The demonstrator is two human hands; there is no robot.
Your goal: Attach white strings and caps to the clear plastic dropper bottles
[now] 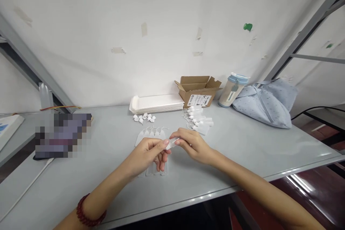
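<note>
My left hand point(155, 151) pinches a small white plastic piece point(171, 143) between thumb and forefinger, above the grey table. On its other end rest the thumb and fingertips of my right hand point(192, 144). Its exact kind is hard to make out, as fingers cover part of it. Under and behind my left hand lie several flat translucent pieces point(140, 137) with thin strings, partly hidden. Small white caps point(144, 118) sit loose beyond them. Several clear pieces with white ends and strings point(198, 118) form a group behind my right hand.
Against the wall stand a stack of flat white sleeves point(159, 104) and an open cardboard box point(199, 91). A cup with a blue lid point(232, 91) and a light blue cloth bag point(265, 106) are right. A pixelated dark object point(63, 136) with a white cable lies left.
</note>
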